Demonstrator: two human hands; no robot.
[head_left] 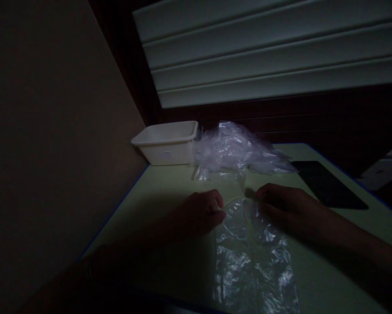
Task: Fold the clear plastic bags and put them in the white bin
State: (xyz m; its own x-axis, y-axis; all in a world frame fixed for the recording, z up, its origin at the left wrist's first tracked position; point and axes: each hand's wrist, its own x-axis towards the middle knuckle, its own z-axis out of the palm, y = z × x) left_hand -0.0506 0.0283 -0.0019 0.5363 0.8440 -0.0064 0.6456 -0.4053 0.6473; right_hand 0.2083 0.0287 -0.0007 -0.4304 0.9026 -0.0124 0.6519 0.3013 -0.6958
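Nearest the camera: a clear plastic bag point(255, 270), lying on the bench point(159, 192), its lower end running out of view. Landmark for positions: the white tub point(171, 152). Bag lies nearer than the tub and to its right.

Left hand point(201, 211): thumb and forefinger pinching the film at the bag's upper left corner, remaining fingers curled in. Right hand point(287, 207): thumb and forefinger bent at the upper right part; dim light, cannot tell whether they have closed on film.

Handling (judged): very light, limp, slick; the layers probably cling. Best hold looks to be fingertip pinches at the two upper corners; a hard pull might stretch or tear it.

Pose: both hands on the near side of the tub, thumb sides facing each other across the bag's top. Left forearm slants in from lower left, right forearm from lower right; wrists appear low.

Further out: pile of crumpled clear film point(232, 148) just right of the tub; dark flat slab point(330, 185) well to the tub's right.
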